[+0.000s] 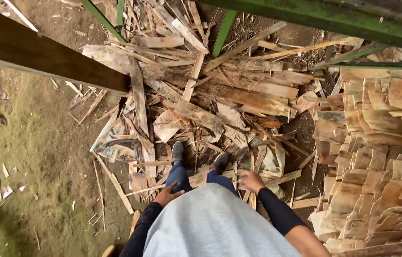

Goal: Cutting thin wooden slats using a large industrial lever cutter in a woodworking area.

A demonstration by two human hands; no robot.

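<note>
Left hand (167, 194) loose and empty by the thigh, right hand (251, 181) empty above wood scraps (220, 102)

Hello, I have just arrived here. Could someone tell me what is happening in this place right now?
A person stands on a heap of wood scraps, looking down at their own feet. Both hands are empty: the left hand rests against the thigh, and the right hand hangs open beside the hip. A stack of thin veneer sheets lies to the right, a dark plank crosses the upper left, and a green metal frame runs along the top.
</note>
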